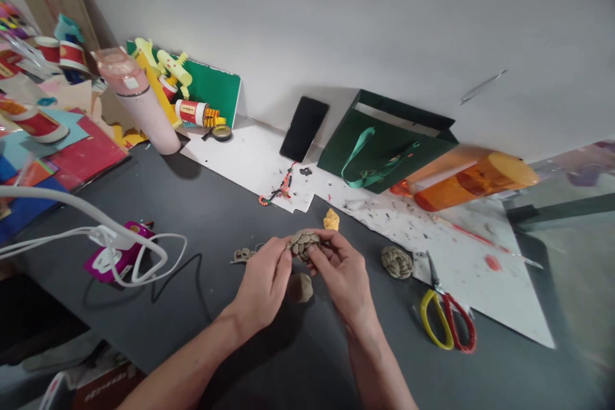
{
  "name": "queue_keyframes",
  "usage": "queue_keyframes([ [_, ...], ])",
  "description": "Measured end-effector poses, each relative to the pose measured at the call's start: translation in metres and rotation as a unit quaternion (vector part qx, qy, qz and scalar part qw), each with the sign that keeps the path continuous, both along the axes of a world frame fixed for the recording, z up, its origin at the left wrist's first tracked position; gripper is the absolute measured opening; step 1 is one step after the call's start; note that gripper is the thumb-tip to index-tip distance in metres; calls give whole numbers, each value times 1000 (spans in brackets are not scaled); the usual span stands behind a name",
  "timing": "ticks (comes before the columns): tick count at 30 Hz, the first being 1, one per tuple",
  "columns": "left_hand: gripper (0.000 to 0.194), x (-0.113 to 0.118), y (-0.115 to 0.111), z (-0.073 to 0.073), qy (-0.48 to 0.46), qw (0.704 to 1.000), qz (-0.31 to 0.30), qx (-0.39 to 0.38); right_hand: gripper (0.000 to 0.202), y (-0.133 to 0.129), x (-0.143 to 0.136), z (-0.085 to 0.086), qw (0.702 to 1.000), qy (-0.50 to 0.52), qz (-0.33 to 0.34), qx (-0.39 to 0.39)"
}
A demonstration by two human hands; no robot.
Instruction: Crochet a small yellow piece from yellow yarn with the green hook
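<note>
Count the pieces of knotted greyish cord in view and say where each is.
3: a rounded piece between left hand and right hand; another rounded piece left of the scissors; a smaller piece beside the left hand. The hands may hide more.

The held knot [302, 243] is braided olive-grey; the bag [391, 133], dark green.

The person's left hand [259, 285] and right hand [343, 275] cover both edges of the knot [305, 245] between them, so its full outline cannot be told. Beyond the left hand, a small cord piece [243, 255] is partly hidden. Just under the hands, the make of a round lump [300, 288] is unclear. Both forearms [204, 346] run off the bottom edge. Far left of the hands, a white cable [29, 192] leaves the picture; farther off, lettering on a paper cup [190, 112] is too small to read.
</note>
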State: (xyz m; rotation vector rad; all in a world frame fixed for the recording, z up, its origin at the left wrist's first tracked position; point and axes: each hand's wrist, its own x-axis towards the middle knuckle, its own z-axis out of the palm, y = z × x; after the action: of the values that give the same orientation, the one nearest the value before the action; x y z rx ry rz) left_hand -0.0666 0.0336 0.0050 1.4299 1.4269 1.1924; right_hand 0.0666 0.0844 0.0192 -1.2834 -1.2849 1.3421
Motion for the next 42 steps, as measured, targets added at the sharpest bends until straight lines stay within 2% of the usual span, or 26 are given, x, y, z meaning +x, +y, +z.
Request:
queue_keyframes([
  [6,36,-2,1,-1,18,1000,14,7,22,1,1,3,999,11,10,-36],
  [12,33,-2,0,5,35,999,2,9,21,1,-1,0,998,33,2,-61],
  [17,30,1,-2,4,44,999,-24,0,18,-2,-6,-5,998,41,-30,-36],
  [24,33,3,-1,-1,38,999,0,-1,16,-8,-11,-10,999,16,-26,-10],
  [30,23,-1,0,4,54,997,6,-54,15,-10,-5,-8,992,-93,12,79],
  [36,24,-7,3,8,129,988,-15,-79,28,-10,3,-1,954,-204,64,211],
  [38,19,-7,3,8,132,988,-23,-77,25,-10,3,-1,949,-211,57,226],
  [42,16,-4,2,9,100,991,-29,-78,18,-10,0,-4,956,-205,2,210],
])
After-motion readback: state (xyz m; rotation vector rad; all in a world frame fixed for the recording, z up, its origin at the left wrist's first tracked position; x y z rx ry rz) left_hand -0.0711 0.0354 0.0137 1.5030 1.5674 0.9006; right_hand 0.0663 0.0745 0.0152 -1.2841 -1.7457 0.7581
